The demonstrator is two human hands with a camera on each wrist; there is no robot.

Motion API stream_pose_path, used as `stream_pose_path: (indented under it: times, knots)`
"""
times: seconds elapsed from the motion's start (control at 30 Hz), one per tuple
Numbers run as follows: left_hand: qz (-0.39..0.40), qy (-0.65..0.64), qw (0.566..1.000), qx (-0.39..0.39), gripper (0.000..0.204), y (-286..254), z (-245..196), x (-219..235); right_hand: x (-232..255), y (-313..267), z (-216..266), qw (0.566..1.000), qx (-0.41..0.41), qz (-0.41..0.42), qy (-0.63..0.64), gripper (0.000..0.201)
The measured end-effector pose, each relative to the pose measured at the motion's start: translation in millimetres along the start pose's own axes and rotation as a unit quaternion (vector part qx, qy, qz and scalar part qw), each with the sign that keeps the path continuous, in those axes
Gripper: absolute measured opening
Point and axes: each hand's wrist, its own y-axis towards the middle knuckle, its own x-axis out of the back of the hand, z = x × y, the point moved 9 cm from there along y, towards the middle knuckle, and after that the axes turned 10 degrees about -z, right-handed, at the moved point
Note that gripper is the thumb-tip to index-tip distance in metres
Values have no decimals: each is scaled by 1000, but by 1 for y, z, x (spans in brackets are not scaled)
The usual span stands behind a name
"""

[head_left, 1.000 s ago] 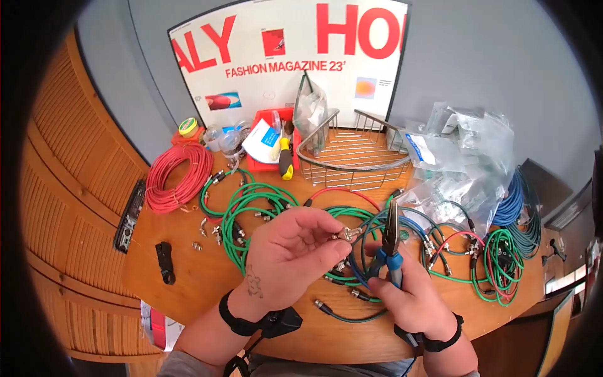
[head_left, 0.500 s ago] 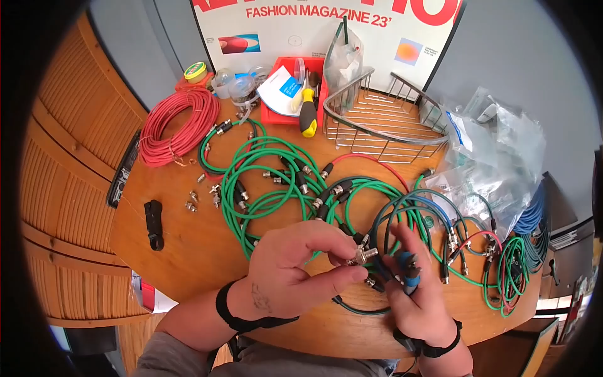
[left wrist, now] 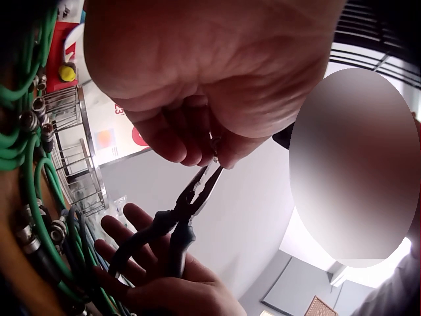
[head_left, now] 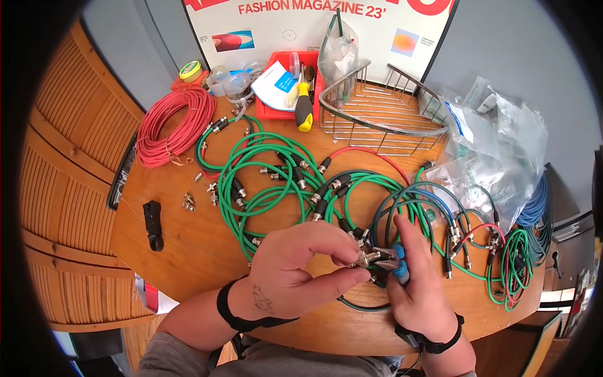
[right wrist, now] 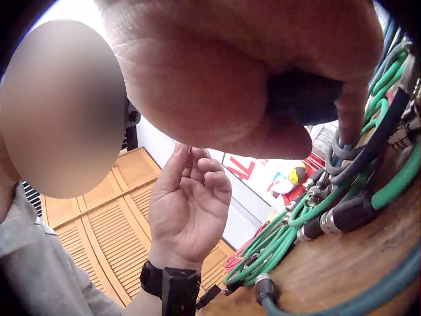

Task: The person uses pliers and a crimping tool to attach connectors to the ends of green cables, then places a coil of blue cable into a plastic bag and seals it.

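In the head view my left hand [head_left: 294, 267] pinches a small metal connector [head_left: 364, 258] between thumb and fingertips. My right hand [head_left: 424, 300] holds blue-handled pliers [head_left: 401, 267], their nose pointing left at the connector's end. The left wrist view shows the pliers [left wrist: 184, 214] with jaws slightly apart, tips close by the connector [left wrist: 215, 157]; whether they touch it, I cannot tell. There, several fingers of the right hand [left wrist: 177, 289] stand spread behind the handles. In the right wrist view the left hand [right wrist: 191, 214] is seen palm-on; the pliers' nose is hidden.
Green cables [head_left: 270, 141] with metal-ended plugs lie coiled across the table [head_left: 188, 251]. Behind them stand a red bin [head_left: 270, 113] and a wire basket [head_left: 383, 129]. A red cable coil [head_left: 176, 129] and black strap [head_left: 152, 226] lie left; clear bags [head_left: 496, 144] lie right.
The head view has tilted down. The pliers have swung from upright to pointing left, their nose now by the connector. The left hand keeps its pinch.
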Motion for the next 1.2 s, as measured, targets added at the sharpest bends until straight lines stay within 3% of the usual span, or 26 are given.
stream_pose_path:
  times: [0.33, 0.4, 0.5, 0.6, 0.83, 0.93, 1.0, 1.13, 1.2]
  knots:
    - [5, 3, 1000, -17, 35, 0, -1, -3, 3, 1, 2, 1000, 8, -15, 3, 64]
    - [-45, 33, 998, 10, 25, 1, 4, 4, 4, 2, 4, 1000, 11, -20, -6, 58]
    - [-4, 28, 997, 65, 36, -4, 11, 0, 6, 2, 2, 999, 2, -27, -16, 49]
    - [-12, 39, 995, 86, 35, -2, 14, 1, 7, 1, -1, 999, -14, -27, -17, 43]
    - [-59, 108, 990, 69, 23, 2, 14, 5, 6, 1, -4, 999, -11, -34, -27, 41]
    - [-43, 135, 989, 45, 21, 4, 8, 4, 6, 1, -4, 999, -7, -33, -28, 41]
    - [41, 180, 982, 38, 14, 2, 5, -7, 5, 1, -4, 999, -5, -32, -30, 41]
    - [60, 145, 986, 56, 17, 1, 10, -9, 4, 0, -3, 1000, -4, -24, -20, 41]
    - [55, -38, 972, 225, 19, -8, 30, -12, 3, 0, -3, 1000, -8, -22, -19, 41]
